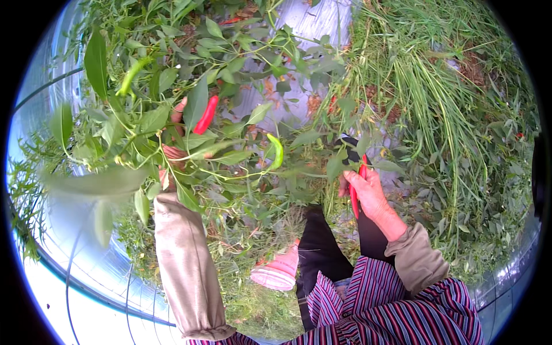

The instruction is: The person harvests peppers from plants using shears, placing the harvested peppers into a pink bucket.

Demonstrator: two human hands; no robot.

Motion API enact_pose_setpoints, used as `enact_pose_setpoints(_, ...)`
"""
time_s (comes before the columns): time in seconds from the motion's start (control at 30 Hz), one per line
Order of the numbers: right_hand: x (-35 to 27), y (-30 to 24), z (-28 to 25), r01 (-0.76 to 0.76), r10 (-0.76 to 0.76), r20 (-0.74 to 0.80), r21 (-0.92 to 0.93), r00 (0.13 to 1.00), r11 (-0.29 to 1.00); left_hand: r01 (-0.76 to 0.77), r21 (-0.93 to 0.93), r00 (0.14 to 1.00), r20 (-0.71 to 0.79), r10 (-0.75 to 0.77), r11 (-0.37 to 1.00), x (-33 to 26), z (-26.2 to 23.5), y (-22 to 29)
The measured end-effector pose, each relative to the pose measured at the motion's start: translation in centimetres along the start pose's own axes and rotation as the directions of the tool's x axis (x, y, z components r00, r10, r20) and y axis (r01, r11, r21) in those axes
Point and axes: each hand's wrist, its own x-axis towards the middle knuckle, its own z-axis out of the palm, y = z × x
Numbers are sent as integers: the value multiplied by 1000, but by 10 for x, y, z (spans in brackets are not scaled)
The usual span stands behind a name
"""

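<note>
Filling upper left: pepper plant [190,115], leafy stems hiding most of left hand [172,152]; fingers seem curled round stems, grip not fully visible. Tall grass [425,98] right of plant. Right hand [371,192] closed round red-handled shears [356,184], blades lost among leaves. Pink shoe [277,270] on weedy ground below. Red chili [207,114] hangs just beside left fingers; green chili [277,150] between hands.

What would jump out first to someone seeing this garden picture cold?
Probably the red chili pepper hanging among green leaves at upper left, right beside the left hand reaching into the plant. Next, the right hand at centre right, gripping red-handled shears, and a pink shoe below.
</note>
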Motion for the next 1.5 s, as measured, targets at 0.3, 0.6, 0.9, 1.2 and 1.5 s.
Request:
enact_pose_setpoints(0.3, 72, -72, 146, 787, -795, 225, -441, 563, 432, 91, -130, 994, 73, -82, 987, 9, 9, -24)
enact_pose_setpoints(0.6, 82, -30, 218, 672, -527, 578, -740, 623, -16, 151, -141, 987, 78, -141, 978, -10, 1, -85)
enact_pose_setpoints(0.9, 32, -39, 153, 297, 76, 473, -662, 878, 688, 175, -129, 985, 28, -173, 976, -23, -7, -112)
enact_pose_setpoints(1.2, -4, 30, 5, -210, 311, 277, -339, 909, 917, 190, 187, 914, -393, -104, 964, -29, -11, -87)
enact_pose_setpoints(1.5, 153, -41, -128, -70, -47, -555, -188, 830, 980, 97, 66, 944, -323, -71, 993, -41, -59, -48)
